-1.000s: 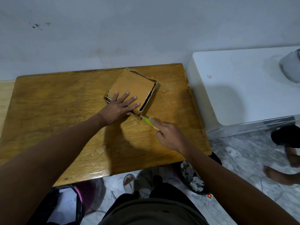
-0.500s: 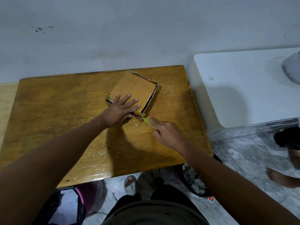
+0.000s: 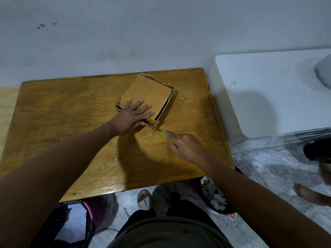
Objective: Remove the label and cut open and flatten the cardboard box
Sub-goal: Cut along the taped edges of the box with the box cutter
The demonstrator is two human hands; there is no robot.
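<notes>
A low brown cardboard box [image 3: 151, 93] lies on the wooden table [image 3: 71, 122], towards the back right, with frayed edges and a dark gap along its right side. My left hand [image 3: 133, 116] lies flat on the box's near part, fingers spread, pressing it down. My right hand [image 3: 187, 148] is closed around a green-handled cutter [image 3: 162, 133], whose tip points at the box's near corner. No label shows on the box's top face.
A white appliance [image 3: 268, 97] stands right of the table. Below the table's front edge are a black bin with paper scraps [image 3: 214, 196], a purple basket [image 3: 97, 210] and a dark bag [image 3: 59, 224]. Another person's bare foot [image 3: 308, 194] is at the right.
My right hand with the cutter has slid slightly towards me and to the right, away from the box's near corner. My left hand keeps pressing the box.
</notes>
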